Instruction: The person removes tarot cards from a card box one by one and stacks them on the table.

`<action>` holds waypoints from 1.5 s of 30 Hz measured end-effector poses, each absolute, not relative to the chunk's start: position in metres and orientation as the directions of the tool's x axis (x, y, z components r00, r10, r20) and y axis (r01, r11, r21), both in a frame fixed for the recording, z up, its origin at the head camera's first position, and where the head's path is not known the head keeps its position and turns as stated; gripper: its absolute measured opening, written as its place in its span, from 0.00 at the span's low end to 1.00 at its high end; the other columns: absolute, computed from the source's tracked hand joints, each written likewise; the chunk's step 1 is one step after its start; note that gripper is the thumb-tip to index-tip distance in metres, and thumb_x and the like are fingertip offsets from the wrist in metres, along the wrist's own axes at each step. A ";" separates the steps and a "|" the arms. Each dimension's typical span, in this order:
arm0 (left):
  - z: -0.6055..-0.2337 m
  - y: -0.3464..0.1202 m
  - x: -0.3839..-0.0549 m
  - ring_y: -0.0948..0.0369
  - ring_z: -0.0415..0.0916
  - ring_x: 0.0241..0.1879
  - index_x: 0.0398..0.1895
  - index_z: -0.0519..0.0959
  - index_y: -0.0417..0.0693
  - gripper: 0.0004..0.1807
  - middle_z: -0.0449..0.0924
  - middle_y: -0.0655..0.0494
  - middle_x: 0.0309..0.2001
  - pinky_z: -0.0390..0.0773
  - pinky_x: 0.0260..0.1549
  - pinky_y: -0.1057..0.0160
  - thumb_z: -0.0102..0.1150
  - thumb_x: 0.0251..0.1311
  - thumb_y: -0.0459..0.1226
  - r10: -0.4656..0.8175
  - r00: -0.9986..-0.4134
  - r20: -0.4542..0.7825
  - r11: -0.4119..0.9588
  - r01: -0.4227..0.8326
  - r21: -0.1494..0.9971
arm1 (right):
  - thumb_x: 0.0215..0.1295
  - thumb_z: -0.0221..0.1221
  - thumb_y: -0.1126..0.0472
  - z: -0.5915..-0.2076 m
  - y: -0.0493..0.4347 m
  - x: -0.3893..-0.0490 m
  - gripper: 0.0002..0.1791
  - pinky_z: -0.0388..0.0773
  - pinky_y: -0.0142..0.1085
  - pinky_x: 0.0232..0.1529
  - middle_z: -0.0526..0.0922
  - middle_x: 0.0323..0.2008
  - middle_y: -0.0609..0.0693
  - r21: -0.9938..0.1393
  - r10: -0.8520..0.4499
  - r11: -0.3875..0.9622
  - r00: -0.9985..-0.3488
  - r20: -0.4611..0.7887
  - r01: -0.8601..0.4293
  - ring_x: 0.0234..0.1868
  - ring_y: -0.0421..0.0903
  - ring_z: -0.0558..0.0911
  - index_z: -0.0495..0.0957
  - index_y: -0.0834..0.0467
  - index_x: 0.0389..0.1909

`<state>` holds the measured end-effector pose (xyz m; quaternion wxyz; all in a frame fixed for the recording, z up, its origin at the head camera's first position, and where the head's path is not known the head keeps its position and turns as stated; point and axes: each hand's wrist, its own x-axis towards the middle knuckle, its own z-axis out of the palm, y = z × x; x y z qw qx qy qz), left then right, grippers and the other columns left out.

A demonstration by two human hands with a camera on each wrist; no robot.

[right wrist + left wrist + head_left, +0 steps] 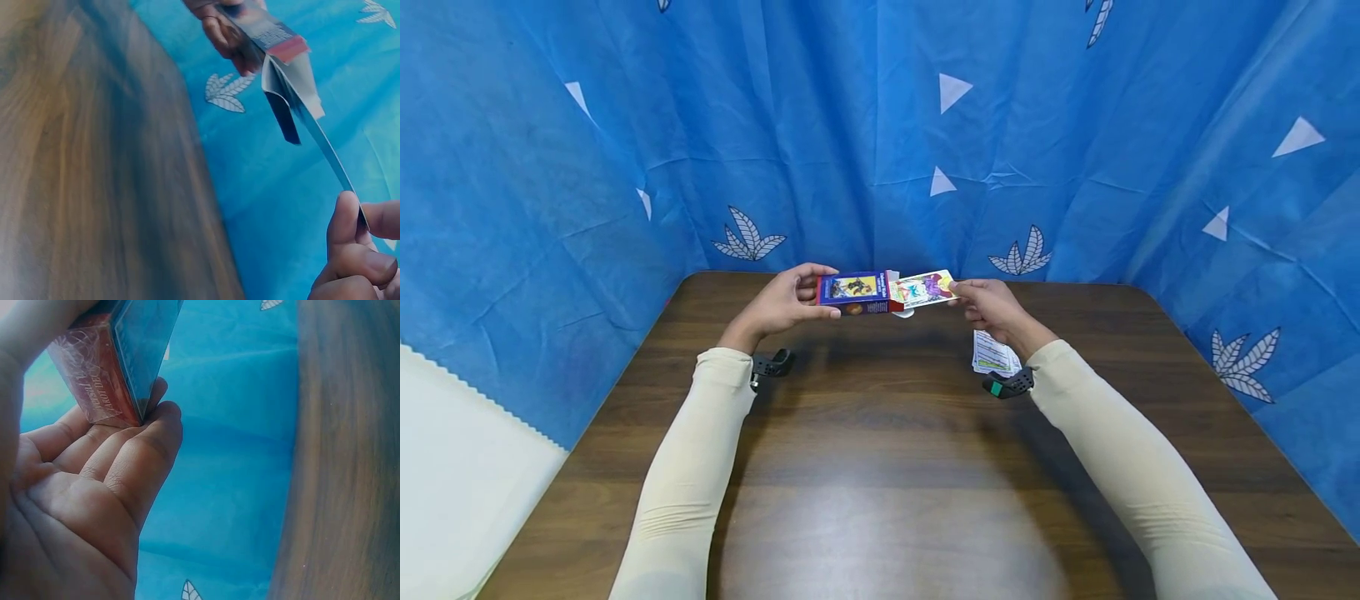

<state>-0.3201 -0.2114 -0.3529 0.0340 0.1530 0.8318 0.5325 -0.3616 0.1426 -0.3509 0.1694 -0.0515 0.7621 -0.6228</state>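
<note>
My left hand grips a blue and red card box by its closed end, thumb on one side and fingers on the other. Red end panel with small lettering shows on the box in the left wrist view. At the box's opened right end, flaps stick out. A colourful illustrated card is partly out of that end. Its outer edge is pinched between thumb and finger of my right hand. Whether it is one card or a thin few, I cannot tell.
On the dark wooden table, several printed cards or papers lie partly under my right wrist. A blue curtain with white leaves and triangles hangs behind the table's far edge. Black straps are on both wrists.
</note>
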 end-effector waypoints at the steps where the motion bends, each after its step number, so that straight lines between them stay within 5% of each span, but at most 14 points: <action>1: -0.353 -0.212 -0.320 0.48 0.78 0.57 0.65 0.69 0.49 0.39 0.76 0.43 0.60 0.80 0.55 0.51 0.76 0.50 0.42 0.289 -0.951 0.108 0.383 0.218 0.897 | 0.74 0.53 0.52 -0.350 0.145 -0.363 0.18 0.56 0.26 0.14 0.78 0.29 0.43 -0.969 -0.284 0.210 -0.939 -0.191 0.133 0.16 0.36 0.60 0.74 0.62 0.54; 6: -0.350 -0.214 -0.319 0.48 0.78 0.57 0.65 0.69 0.48 0.39 0.77 0.43 0.59 0.81 0.54 0.51 0.76 0.50 0.42 0.284 -0.952 0.112 0.377 0.218 0.900 | 0.74 0.53 0.51 -0.345 0.158 -0.369 0.17 0.55 0.25 0.14 0.77 0.28 0.41 -0.970 -0.251 0.197 -0.949 -0.192 0.144 0.16 0.35 0.61 0.74 0.59 0.53; 11: -0.348 -0.215 -0.319 0.47 0.78 0.57 0.65 0.69 0.48 0.38 0.76 0.42 0.60 0.81 0.54 0.51 0.76 0.50 0.42 0.284 -0.952 0.119 0.379 0.225 0.898 | 0.76 0.50 0.52 -0.344 0.176 -0.376 0.23 0.57 0.27 0.16 0.70 0.26 0.42 -0.954 -0.176 0.268 -0.967 -0.185 0.133 0.19 0.37 0.61 0.70 0.60 0.64; 15: -0.347 -0.216 -0.320 0.48 0.78 0.57 0.64 0.69 0.50 0.38 0.76 0.43 0.60 0.80 0.55 0.51 0.76 0.50 0.43 0.273 -0.955 0.117 0.383 0.220 0.897 | 0.77 0.48 0.49 -0.352 0.194 -0.384 0.26 0.77 0.36 0.35 0.74 0.41 0.51 -0.847 -0.117 0.528 -0.983 -0.141 0.058 0.36 0.45 0.71 0.70 0.60 0.67; 19: -0.348 -0.218 -0.321 0.48 0.78 0.57 0.64 0.69 0.51 0.38 0.76 0.43 0.60 0.80 0.55 0.51 0.76 0.49 0.43 0.273 -0.957 0.103 0.383 0.206 0.901 | 0.75 0.52 0.49 -0.370 0.212 -0.395 0.25 0.74 0.53 0.59 0.77 0.56 0.63 -0.740 -0.075 0.672 -0.993 -0.086 0.013 0.53 0.54 0.72 0.76 0.64 0.60; 32: -0.354 -0.216 -0.319 0.47 0.77 0.59 0.66 0.69 0.50 0.40 0.75 0.42 0.61 0.80 0.55 0.51 0.76 0.49 0.45 0.287 -0.954 0.082 0.387 0.194 0.901 | 0.72 0.56 0.50 -0.423 0.229 -0.403 0.21 0.73 0.36 0.39 0.81 0.48 0.63 -0.615 -0.091 0.786 -0.995 -0.029 -0.054 0.42 0.53 0.73 0.82 0.65 0.49; 45: -0.350 -0.214 -0.321 0.49 0.78 0.58 0.65 0.69 0.51 0.39 0.76 0.44 0.60 0.81 0.55 0.51 0.76 0.49 0.44 0.290 -0.952 0.094 0.376 0.204 0.904 | 0.71 0.58 0.55 -0.426 0.220 -0.400 0.16 0.76 0.51 0.50 0.81 0.44 0.63 -0.500 -0.066 0.865 -0.998 -0.016 -0.049 0.43 0.56 0.76 0.82 0.65 0.43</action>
